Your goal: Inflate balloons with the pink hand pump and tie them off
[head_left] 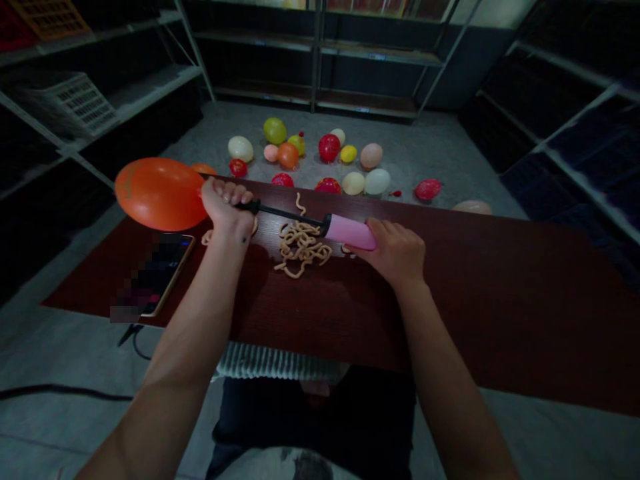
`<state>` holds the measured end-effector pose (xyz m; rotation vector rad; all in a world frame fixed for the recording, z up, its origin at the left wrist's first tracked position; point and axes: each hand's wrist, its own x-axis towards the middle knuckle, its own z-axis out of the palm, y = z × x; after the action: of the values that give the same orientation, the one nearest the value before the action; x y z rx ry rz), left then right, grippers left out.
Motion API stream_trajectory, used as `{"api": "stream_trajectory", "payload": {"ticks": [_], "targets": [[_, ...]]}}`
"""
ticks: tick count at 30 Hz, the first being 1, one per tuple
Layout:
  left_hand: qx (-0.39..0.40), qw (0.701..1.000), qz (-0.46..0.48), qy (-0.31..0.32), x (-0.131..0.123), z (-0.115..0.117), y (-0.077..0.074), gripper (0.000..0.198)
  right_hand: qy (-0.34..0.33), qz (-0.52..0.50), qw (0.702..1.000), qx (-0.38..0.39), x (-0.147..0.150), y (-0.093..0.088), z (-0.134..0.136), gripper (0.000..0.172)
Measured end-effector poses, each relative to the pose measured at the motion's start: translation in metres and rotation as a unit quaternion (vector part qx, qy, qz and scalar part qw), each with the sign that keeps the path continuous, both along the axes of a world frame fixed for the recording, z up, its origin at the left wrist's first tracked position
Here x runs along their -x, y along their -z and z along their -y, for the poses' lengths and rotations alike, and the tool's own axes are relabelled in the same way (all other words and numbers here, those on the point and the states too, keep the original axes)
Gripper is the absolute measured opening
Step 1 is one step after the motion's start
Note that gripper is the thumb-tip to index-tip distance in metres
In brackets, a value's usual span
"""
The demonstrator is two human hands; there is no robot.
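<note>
An inflated orange balloon sticks out to the left of my left hand. That hand is closed around the balloon's neck and the black end of a hand balloon pump. My right hand grips the far end of the pump's pink barrel. Between the hands a black rod shows, drawn out of the barrel. Below the rod lies a tangled heap of beige, cord-like strands on the dark table. The balloon's mouth is hidden by my left fingers.
A phone lies near the table's left edge. On the floor beyond the table are several balloons, among them a red one and a white one. Metal shelves stand at the back and both sides. A black cable crosses the floor at left.
</note>
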<state>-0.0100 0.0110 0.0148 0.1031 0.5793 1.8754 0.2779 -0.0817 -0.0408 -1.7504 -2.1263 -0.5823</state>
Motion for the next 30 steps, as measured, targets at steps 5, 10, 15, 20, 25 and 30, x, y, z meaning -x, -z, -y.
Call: {"api": "stream_trajectory", "payload": {"ticks": [5,10,15,20,25,30], "targets": [[0.002,1.0,-0.026,0.016,-0.01,0.002,0.004,0.049,0.003,-0.01,1.0,0.023,0.001,0.004,0.003,0.057],[-0.002,0.999,-0.046,0.028,-0.025,0.009,0.009,0.05,-0.013,-0.016,0.999,0.029,0.018,0.004,0.006,0.052],[0.011,0.995,-0.045,0.083,-0.057,0.026,0.009,0.055,-0.023,-0.048,0.998,0.032,0.045,0.006,0.009,0.051],[0.012,0.992,-0.052,0.11,-0.072,0.033,0.009,0.057,-0.018,-0.073,0.995,0.057,0.052,0.008,0.009,0.052],[0.022,0.993,-0.048,0.11,-0.065,0.028,0.006,0.057,-0.036,-0.092,0.993,0.059,0.05,0.008,0.006,0.055],[0.003,0.992,-0.049,0.112,-0.059,0.025,0.002,0.057,-0.045,-0.102,0.993,0.047,0.05,0.008,0.004,0.058]]}}
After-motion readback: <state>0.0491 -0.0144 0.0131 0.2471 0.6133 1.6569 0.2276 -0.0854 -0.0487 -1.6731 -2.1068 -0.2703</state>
